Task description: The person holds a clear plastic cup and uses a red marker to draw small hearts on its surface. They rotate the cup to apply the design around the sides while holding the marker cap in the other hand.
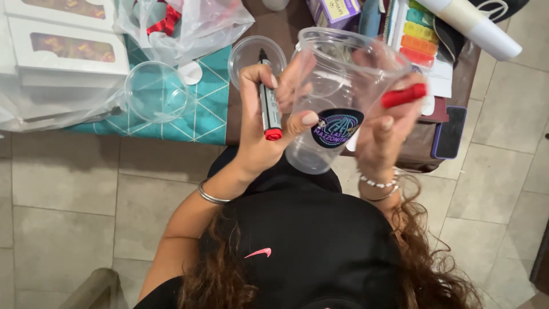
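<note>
While the person stands at the edge of the table, both hands are raised in the middle of the frame around a large clear plastic cup (334, 86) tipped so its open mouth points toward the upper part of the picture. A round dark sticker (336, 127) with a purple rim sits on the cup's wall, near its base. The left hand (269, 117) is curled, thumb pressed against the cup just beside the sticker, while its fingers pinch a black marker with a red end (270, 109) that stands almost upright. The right hand (389, 123) cradles the cup's far side and grips a red marker cap (404, 95) between its fingertips. A silver bangle (210, 195) rings the left wrist; a beaded bracelet (378, 184) rings the right.

Toward the upper left, a small clear plastic cup (155, 91) rests on a teal patterned cloth (200, 114), with a clear round lid (250, 52) nearby. White window boxes (63, 40) and a crumpled clear plastic bag (189, 26) fill the upper left corner. At the upper right lie a sheet of coloured strips (416, 40) and a white roll (477, 28); a dark phone (449, 131) rests at the table's right edge.
</note>
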